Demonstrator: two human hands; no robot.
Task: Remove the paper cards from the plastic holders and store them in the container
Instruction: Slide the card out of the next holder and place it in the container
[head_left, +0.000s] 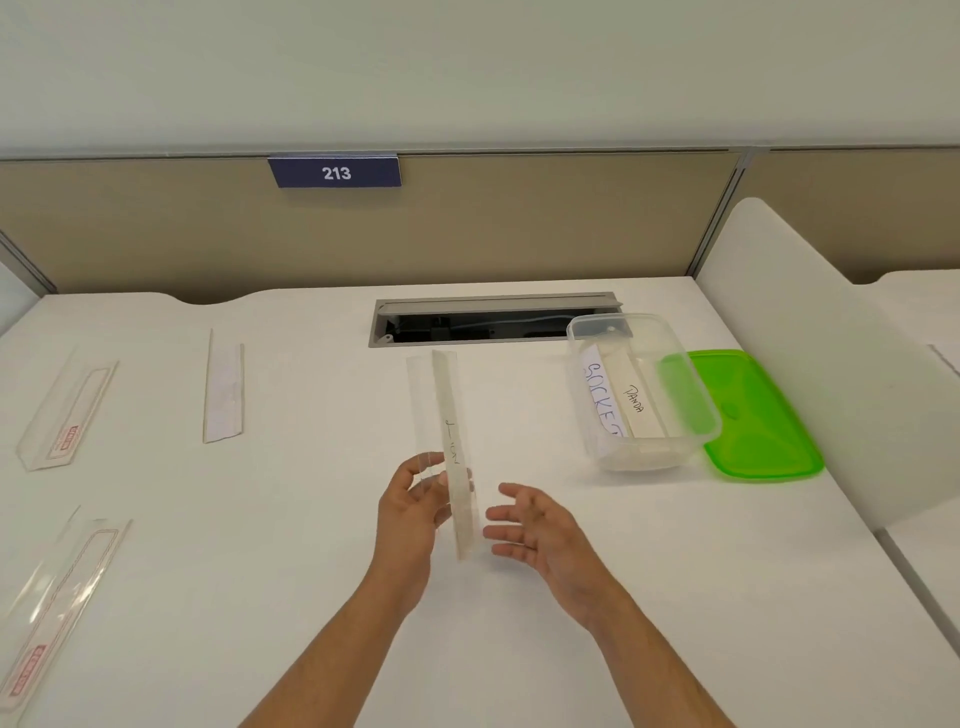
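One hand only, the left hand (415, 499), pinches the plastic holder (441, 447) with its card (460, 467); right hand (535, 525) open, empty. Card could crease if pulled askew.

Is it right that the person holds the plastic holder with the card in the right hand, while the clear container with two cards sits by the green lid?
Not quite: the head view shows the left hand gripping the plastic holder; the right hand is open beside it. The rest holds: the container with two cards sits by the green lid.
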